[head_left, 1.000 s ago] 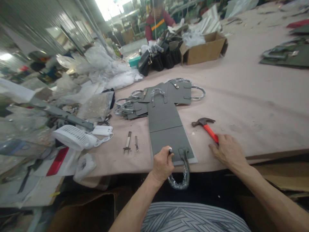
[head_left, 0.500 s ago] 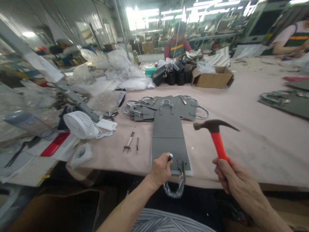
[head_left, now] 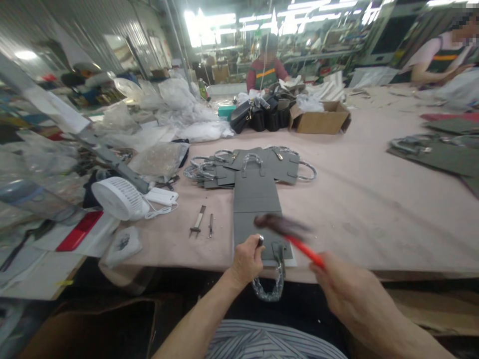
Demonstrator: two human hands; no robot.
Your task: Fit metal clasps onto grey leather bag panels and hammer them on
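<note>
Left hand (head_left: 247,259) grips a metal tool (head_left: 261,240) (only its tip shows); right hand (head_left: 346,284) clasps a hammer (head_left: 299,246), its head blurred.

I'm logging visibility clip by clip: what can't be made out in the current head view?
In the head view:
Hammer head: outline smeared by motion blur.
Lower end of the red handle: hidden by the right hand.
Lower end of the metal tool: covered by the left hand.
Grey pieces at far right: cut off by the picture's right edge.
</note>
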